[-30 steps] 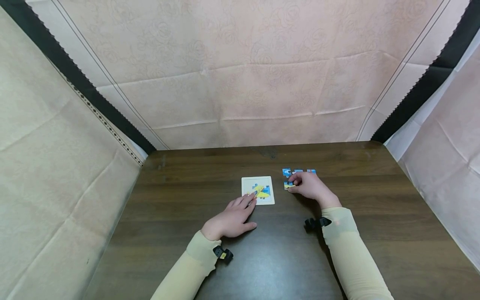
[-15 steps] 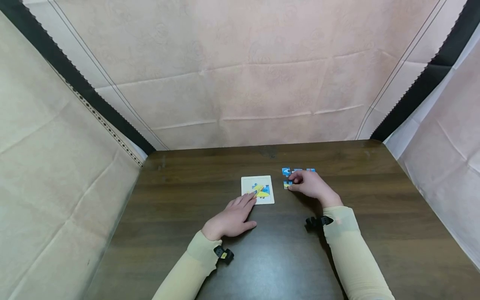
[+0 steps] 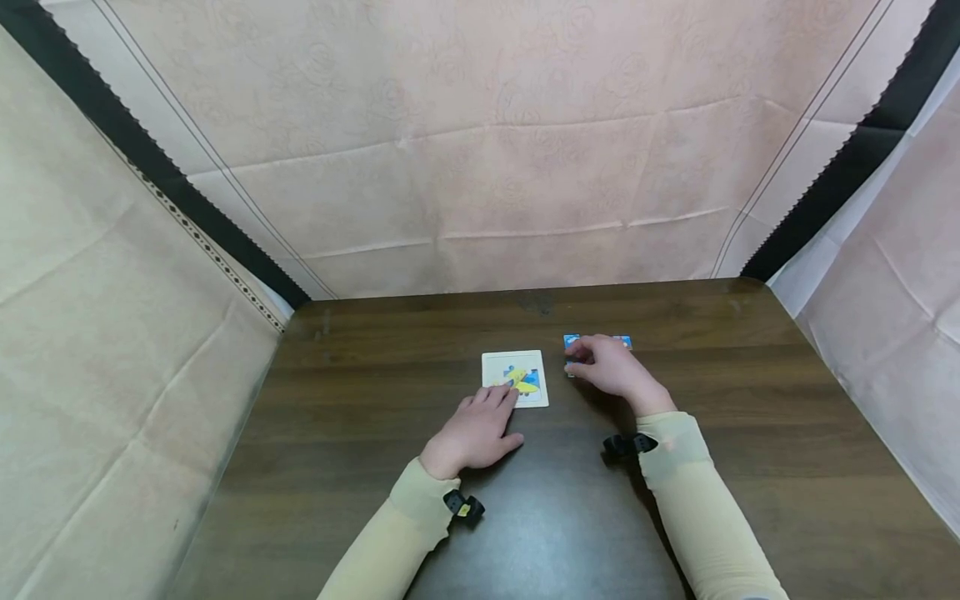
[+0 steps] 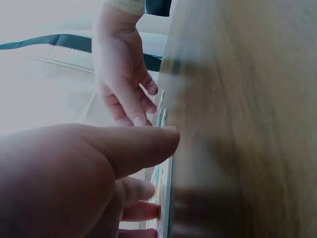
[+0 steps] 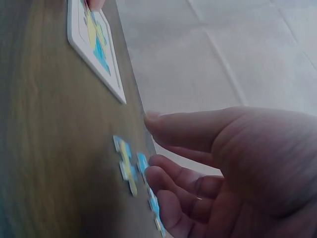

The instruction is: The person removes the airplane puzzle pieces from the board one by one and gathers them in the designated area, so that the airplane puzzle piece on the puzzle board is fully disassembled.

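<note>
A white-framed jigsaw board with a yellow and blue picture lies flat on the table. My left hand rests its fingertips on the board's lower part, fingers extended and thumb out to the side. To the right of the board, my right hand hovers over loose jigsaw pieces, thumb and fingers apart with nothing between them. Under it in the right wrist view lies a yellow and blue jigsaw piece. Blue pieces lie behind it, partly hidden by the fingers.
The brown wooden table reaches back to a pale cloth wall. More cloth hangs at the left and right sides. Black camera bands sit at both wrists.
My left hand has slid slightly to the right along the board's lower edge. My right hand has shifted a little left and lifted off the yellow and blue piece, thumb and fingers now apart.
</note>
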Available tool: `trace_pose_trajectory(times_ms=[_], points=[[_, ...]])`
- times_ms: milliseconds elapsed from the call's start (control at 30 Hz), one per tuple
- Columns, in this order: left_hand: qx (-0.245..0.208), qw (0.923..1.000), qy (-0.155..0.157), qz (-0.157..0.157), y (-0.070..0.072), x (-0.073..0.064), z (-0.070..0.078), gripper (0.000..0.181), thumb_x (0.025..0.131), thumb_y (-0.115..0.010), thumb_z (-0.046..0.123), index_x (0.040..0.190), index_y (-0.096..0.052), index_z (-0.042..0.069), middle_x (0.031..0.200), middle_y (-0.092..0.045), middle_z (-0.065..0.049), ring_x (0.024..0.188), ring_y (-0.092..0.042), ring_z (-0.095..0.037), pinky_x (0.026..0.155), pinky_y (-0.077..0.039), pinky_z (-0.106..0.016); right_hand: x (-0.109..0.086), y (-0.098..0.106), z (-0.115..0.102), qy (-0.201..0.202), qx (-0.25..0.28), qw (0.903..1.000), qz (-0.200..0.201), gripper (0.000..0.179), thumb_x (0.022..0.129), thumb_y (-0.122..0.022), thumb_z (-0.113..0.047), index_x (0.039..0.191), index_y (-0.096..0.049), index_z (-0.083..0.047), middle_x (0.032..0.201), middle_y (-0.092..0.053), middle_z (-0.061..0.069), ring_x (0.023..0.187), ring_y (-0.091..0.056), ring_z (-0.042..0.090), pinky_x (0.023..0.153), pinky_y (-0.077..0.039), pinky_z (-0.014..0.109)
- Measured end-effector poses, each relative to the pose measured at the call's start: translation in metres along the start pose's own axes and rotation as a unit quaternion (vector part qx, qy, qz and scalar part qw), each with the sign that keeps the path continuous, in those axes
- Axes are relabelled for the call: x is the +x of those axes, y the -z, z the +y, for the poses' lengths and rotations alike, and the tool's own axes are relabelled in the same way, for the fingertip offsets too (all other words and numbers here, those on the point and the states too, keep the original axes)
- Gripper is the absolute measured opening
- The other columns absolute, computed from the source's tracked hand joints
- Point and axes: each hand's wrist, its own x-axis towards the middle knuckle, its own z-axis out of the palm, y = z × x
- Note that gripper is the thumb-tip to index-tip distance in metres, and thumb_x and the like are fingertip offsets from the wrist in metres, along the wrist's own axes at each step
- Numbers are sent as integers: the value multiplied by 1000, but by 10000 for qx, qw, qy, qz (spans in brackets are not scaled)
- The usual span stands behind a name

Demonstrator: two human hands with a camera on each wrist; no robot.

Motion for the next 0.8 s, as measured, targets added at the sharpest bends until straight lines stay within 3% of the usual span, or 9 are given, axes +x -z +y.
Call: trace_pose_trajectory(times_ms=[333,600,800], points=[[159,9998,-30,69,-1,-2,11,84,105,-63,54,164,-38,0,171,-30,-18,158,-25,-35,127,-26,-50,14,-30,-30,548,-60,9982,-217,24,101,-73,-9,125,-75,-7,112,-73,7,101,-66,25,95,-57,48],[11,9998,-184,-42,-3,-2,10,86,107,-61,51,166,-29,-3,175,-20,-18,161,-21,-32,128,-25,-44,25,-47,-51,543,3,9975,-448,23,99,-74,-3,122,-75,-6,109,-73,7,101,-68,25,94,-58,47],[-110,9993,-356,-41,0,-4,8,78,108,-62,46,165,-35,-1,174,-26,-16,159,-27,-30,127,-28,-41,29,-55,-52,349,-177,9979,-514,22,98,-76,-5,120,-76,-9,106,-71,6,97,-65,24,93,-58,45]])
